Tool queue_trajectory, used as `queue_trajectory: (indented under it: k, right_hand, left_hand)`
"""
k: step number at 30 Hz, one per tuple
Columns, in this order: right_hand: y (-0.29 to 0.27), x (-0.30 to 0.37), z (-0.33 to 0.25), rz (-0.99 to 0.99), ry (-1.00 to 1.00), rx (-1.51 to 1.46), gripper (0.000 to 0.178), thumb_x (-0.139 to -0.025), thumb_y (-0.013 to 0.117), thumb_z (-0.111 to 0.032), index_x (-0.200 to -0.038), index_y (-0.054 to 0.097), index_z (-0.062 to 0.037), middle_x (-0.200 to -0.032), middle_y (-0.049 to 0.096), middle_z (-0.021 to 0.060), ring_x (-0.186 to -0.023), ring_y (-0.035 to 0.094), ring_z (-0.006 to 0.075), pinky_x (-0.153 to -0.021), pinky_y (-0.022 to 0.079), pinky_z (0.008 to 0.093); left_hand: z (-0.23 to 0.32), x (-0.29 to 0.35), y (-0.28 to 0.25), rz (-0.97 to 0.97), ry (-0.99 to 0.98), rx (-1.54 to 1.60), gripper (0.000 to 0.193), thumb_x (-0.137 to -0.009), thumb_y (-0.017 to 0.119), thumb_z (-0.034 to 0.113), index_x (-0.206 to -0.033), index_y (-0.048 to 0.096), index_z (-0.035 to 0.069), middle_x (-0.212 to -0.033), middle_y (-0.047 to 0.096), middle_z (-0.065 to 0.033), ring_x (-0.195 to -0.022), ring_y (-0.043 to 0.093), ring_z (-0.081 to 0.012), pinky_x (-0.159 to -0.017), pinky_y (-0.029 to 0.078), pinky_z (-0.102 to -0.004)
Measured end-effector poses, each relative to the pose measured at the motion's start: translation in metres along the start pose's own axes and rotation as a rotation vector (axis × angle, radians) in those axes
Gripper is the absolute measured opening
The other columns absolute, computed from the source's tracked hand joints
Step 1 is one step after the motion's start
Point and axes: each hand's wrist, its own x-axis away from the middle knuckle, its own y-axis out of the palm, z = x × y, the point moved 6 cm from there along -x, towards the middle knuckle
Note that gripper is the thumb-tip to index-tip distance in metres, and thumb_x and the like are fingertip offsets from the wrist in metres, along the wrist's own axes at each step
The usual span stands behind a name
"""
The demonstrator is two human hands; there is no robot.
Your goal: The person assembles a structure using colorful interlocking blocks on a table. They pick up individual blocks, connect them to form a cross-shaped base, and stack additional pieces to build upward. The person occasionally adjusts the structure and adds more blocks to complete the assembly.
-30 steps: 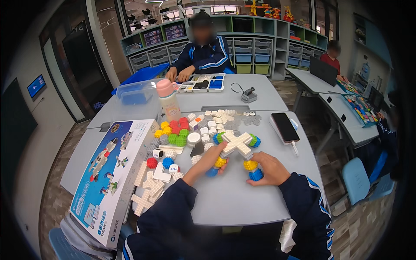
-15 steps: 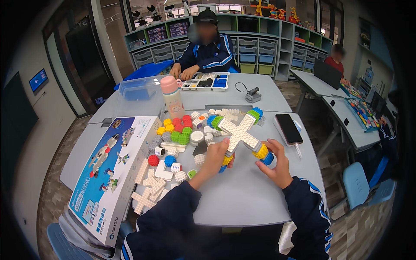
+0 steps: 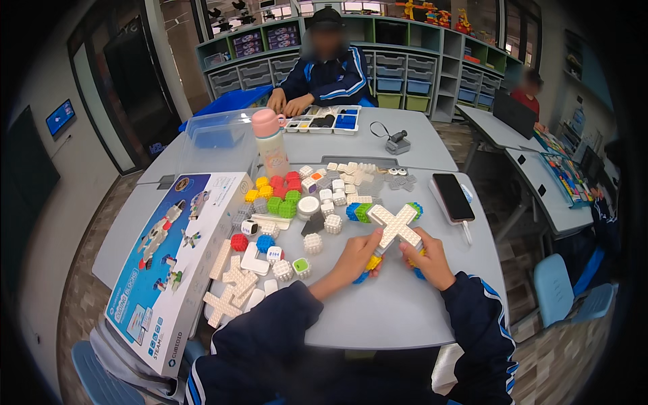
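Between my hands is a white studded cross-shaped block piece (image 3: 393, 225), with blue, green and yellow studded cubes under its arm ends. My left hand (image 3: 361, 255) closes on the near left arm, thumb on top, by a yellow and a blue cube (image 3: 364, 275). At the near right arm, my right hand (image 3: 430, 258) grips with its thumb on top, partly hiding the cubes there. The far arms carry green and blue cubes (image 3: 358, 212). Left of my hands lie loose cubes, among them a white one with a green face (image 3: 301, 268) and a white one (image 3: 312, 244).
A pink-lidded bottle (image 3: 271, 145) stands behind the block pile. On the left lies a large blocks box (image 3: 179, 263) beside a clear bin (image 3: 216, 145). A phone (image 3: 453, 198) rests at right, a small grey device (image 3: 398, 143) behind. Opposite, a person handles a parts tray (image 3: 324, 128).
The cross-shaped build has come lower and closer to me and tilts differently. My right hand, fingers spread beside the cubes before, has closed on the near right arm.
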Motion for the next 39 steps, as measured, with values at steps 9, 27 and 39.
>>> queue_trajectory:
  k: [9, 27, 39]
  right_hand:
    - [0.005, -0.001, 0.003, -0.01, 0.084, -0.102, 0.032, -0.098, 0.066, -0.027, -0.111, 0.062, 0.0014, -0.068, 0.062, 0.0024, -0.055, 0.056, 0.0064, -0.05, 0.043, 0.0234]
    - [0.015, 0.006, 0.04, -0.121, 0.473, -0.475, 0.062, -0.101, 0.037, -0.06, -0.077, 0.053, -0.0049, -0.051, 0.049, 0.0068, -0.037, 0.044, 0.0162, -0.039, 0.039, 0.029]
    - [0.01, 0.004, 0.042, -0.096, 0.462, -0.446, 0.062, -0.102, 0.034, -0.057, -0.076, 0.054, -0.0039, -0.051, 0.05, 0.0081, -0.037, 0.043, 0.0163, -0.04, 0.04, 0.0302]
  left_hand:
    - [-0.005, -0.002, 0.001, -0.101, -0.126, 0.166, 0.064, -0.105, 0.039, 0.055, -0.084, 0.06, -0.002, -0.063, 0.062, -0.0111, -0.051, 0.061, -0.018, -0.049, 0.048, -0.0289]
    - [-0.001, -0.005, 0.008, -0.173, -0.047, 0.166, 0.062, -0.099, 0.049, 0.058, -0.078, 0.058, 0.0, -0.061, 0.056, -0.0075, -0.043, 0.055, -0.0157, -0.039, 0.044, -0.028]
    - [-0.002, -0.009, 0.01, -0.152, -0.05, 0.171, 0.061, -0.099, 0.049, 0.054, -0.075, 0.055, -0.001, -0.057, 0.054, -0.0096, -0.041, 0.055, -0.0174, -0.037, 0.043, -0.0294]
